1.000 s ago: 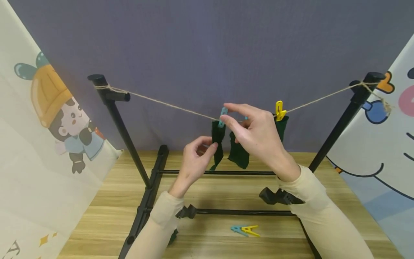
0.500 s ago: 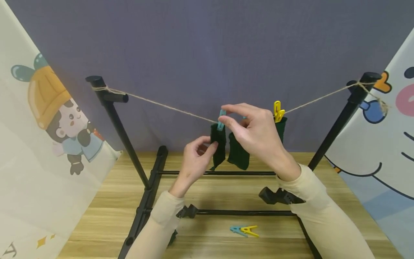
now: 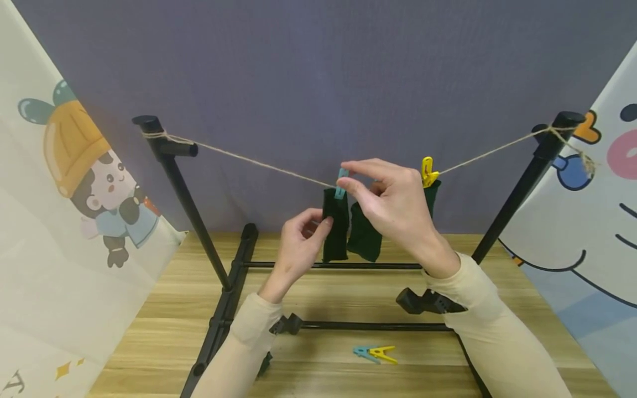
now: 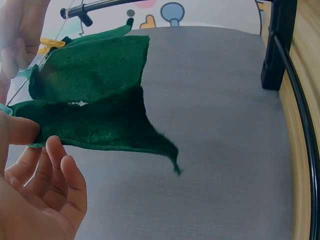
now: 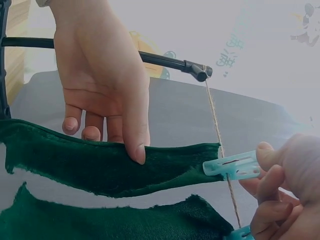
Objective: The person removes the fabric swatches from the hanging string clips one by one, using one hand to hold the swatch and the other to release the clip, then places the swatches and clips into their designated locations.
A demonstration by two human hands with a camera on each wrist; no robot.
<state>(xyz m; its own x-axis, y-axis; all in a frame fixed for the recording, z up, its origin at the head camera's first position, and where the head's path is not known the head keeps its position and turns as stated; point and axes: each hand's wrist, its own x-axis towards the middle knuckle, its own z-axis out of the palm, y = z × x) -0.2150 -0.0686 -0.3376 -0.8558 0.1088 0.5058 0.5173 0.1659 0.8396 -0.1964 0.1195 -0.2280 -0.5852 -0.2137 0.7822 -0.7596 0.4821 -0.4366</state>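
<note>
My right hand (image 3: 400, 210) pinches a light-blue clothespin (image 3: 340, 190) between thumb and fingers. That clothespin sits over the twine line (image 3: 259, 162) and the top edge of a dark green cloth piece (image 3: 337, 237). Lower on the same cloth, my left hand (image 3: 297, 243) pinches its left edge with the thumb; the other fingers are loosely bent. Just right hangs a second green cloth (image 3: 365, 237), its blue clothespin (image 5: 241, 233) partly hidden behind my right hand. Farther right, a yellow clothespin (image 3: 428, 172) holds a third green cloth (image 3: 432, 196), mostly covered by the hand.
Black posts, left (image 3: 191, 210) and right (image 3: 522, 188), carry the twine. Lower crossbars (image 3: 373, 326) join the frame on the wooden table (image 3: 318, 381). A blue clothespin (image 3: 365, 354) and a yellow clothespin (image 3: 384, 354) lie in front. More green fabric (image 3: 265, 365) shows beside my left sleeve.
The held green cloth has turned from narrow and twisted to flatter, facing the head camera. The blue clothespin has shifted slightly down and left. Both hands keep their grip.
</note>
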